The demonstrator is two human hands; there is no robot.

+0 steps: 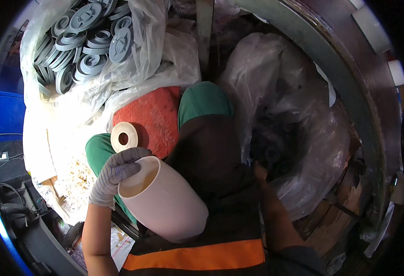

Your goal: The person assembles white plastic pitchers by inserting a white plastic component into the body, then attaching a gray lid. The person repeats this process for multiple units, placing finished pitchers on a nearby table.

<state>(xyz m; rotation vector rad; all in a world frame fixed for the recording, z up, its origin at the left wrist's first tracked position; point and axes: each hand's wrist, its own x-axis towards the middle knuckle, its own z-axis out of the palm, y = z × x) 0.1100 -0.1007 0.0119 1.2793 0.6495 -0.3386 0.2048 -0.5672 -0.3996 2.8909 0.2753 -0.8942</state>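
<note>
My left hand (119, 175), in a grey-white knitted glove, grips the rim of a smooth pale pinkish-white container (169, 202). The container lies tilted across my lap, its open mouth toward the upper left. Just above that hand is a cream ring-shaped piece (115, 137) with a round hole; whether my fingers touch it I cannot tell. On the right, my right hand (260, 171) reaches into a clear plastic bag (303, 161) holding dark ring-shaped parts (272, 154). Shadow and the bag hide its fingers.
A clear bag (146, 41) of grey round lids (86, 17) stands at the far left. Between my green-trousered knees lies a red cloth-like piece (153, 115). A curved metal rim (372, 138) bounds the right side, and a vertical metal post (205, 37) stands ahead.
</note>
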